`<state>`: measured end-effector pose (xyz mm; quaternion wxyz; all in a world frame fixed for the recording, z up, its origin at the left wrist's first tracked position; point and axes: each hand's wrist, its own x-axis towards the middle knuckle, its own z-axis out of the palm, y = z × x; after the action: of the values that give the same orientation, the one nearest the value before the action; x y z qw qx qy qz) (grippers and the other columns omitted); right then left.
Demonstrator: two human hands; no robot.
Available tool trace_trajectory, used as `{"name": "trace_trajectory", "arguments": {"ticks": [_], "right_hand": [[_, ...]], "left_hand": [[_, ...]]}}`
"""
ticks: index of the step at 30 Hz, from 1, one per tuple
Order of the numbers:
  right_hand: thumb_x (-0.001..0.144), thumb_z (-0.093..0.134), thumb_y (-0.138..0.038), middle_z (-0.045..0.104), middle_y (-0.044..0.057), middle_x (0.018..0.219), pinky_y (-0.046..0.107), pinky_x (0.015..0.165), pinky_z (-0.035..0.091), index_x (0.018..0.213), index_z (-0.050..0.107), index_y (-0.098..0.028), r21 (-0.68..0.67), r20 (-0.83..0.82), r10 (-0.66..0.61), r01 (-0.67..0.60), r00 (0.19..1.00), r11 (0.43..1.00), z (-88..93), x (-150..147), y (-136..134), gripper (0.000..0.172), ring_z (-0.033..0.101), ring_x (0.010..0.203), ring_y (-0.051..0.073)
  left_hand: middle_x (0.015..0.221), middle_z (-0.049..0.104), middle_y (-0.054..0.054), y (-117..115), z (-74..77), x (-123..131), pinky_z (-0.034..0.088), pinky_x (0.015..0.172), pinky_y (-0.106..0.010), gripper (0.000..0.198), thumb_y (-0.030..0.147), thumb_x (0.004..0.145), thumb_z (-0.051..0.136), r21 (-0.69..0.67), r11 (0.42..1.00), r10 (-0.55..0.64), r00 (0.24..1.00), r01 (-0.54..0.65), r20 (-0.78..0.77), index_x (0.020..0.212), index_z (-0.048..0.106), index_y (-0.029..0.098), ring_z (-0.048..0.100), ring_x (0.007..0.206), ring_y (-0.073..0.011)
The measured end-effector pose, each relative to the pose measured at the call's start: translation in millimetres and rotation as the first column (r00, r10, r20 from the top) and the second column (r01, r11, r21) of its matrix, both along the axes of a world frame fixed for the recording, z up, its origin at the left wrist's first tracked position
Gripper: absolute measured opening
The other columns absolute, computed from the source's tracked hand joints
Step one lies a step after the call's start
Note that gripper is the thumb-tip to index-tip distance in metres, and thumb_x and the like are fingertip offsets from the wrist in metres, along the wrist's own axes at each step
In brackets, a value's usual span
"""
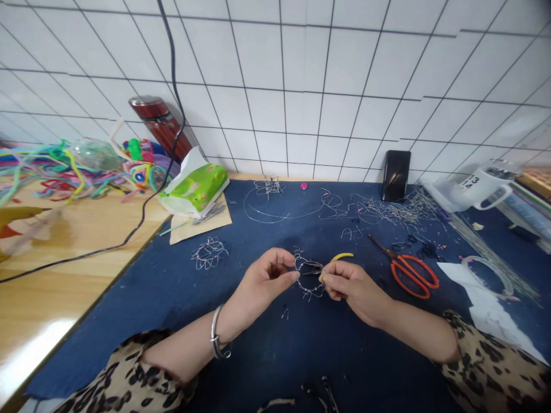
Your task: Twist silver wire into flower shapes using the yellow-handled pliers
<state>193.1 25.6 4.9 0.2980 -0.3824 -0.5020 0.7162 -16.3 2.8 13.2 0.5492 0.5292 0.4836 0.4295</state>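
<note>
Over a dark blue cloth [181,287] my left hand [267,281] pinches the left edge of a small silver wire shape [307,278]. My right hand [350,284] is closed round yellow-handled pliers [338,258] whose jaws bite the wire shape from the right. A similar finished wire flower [209,252] lies on the cloth to the left of my hands. On my left wrist sits a silver bangle [217,338].
Orange scissors [408,269] lie just right of my right hand. Loose wire and cut pieces [387,209] litter the back, by a black phone [396,175] against the tiled wall. A green tissue pack [196,186], red flask [161,126], coloured pipe cleaners [64,166] and a black cable [142,221] lie left. White cup [484,186] far right.
</note>
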Motion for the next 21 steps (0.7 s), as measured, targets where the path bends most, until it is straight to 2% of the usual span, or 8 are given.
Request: {"name": "trace_trajectory", "arguments": {"ticks": [4, 8, 14, 21], "right_hand": [[0.081, 0.06, -0.033, 0.047, -0.003, 0.065, 0.024, 0.055, 0.03, 0.079, 0.056, -0.015, -0.004, 0.017, 0.022, -0.022, 1.0, 1.0, -0.7, -0.1, -0.3, 0.018, 0.039, 0.058, 0.007], [0.08, 0.06, -0.034, 0.047, -0.003, 0.064, 0.023, 0.055, 0.031, 0.079, 0.057, -0.015, -0.008, 0.024, 0.033, -0.033, 0.999, 0.999, 0.1, 1.1, -0.4, 0.019, 0.04, 0.057, 0.007], [0.08, 0.061, -0.035, 0.048, -0.003, 0.065, 0.023, 0.056, 0.031, 0.08, 0.058, -0.015, -0.01, 0.028, 0.033, -0.033, 0.999, 0.999, 0.1, 2.1, -0.2, 0.02, 0.041, 0.058, 0.007], [0.08, 0.06, -0.035, 0.048, -0.003, 0.064, 0.023, 0.054, 0.03, 0.083, 0.061, -0.015, -0.001, 0.035, 0.043, -0.043, 0.998, 0.999, -0.1, 2.4, 0.1, 0.021, 0.041, 0.056, 0.007]], "left_hand": [[0.076, 0.052, 0.002, -0.3, -0.5, 0.2, 0.037, 0.059, -0.02, 0.015, 0.022, 0.08, 0.061, -0.009, 1.0, -0.017, 1.0, 0.017, 0.014, 0.092, 0.052, 0.017, 0.044, 0.065, -0.008], [0.079, 0.053, 0.002, -0.5, 0.2, 0.0, 0.038, 0.06, -0.02, 0.017, 0.023, 0.08, 0.061, 0.0, 1.0, 0.022, 0.999, -0.022, 0.026, 0.093, 0.053, 0.018, 0.045, 0.068, -0.0081], [0.071, 0.051, 0.003, 1.8, -0.1, 0.3, 0.035, 0.051, -0.018, 0.02, 0.026, 0.08, 0.062, -0.125, 0.991, -0.035, 0.991, 0.052, 0.129, 0.095, 0.053, 0.017, 0.042, 0.057, -0.006], [0.066, 0.052, 0.004, 4.6, 0.5, -1.1, 0.027, 0.045, -0.017, 0.02, 0.025, 0.076, 0.066, -0.214, 0.972, -0.038, 0.966, 0.095, 0.255, 0.092, 0.055, 0.016, 0.036, 0.05, -0.0042]]}}
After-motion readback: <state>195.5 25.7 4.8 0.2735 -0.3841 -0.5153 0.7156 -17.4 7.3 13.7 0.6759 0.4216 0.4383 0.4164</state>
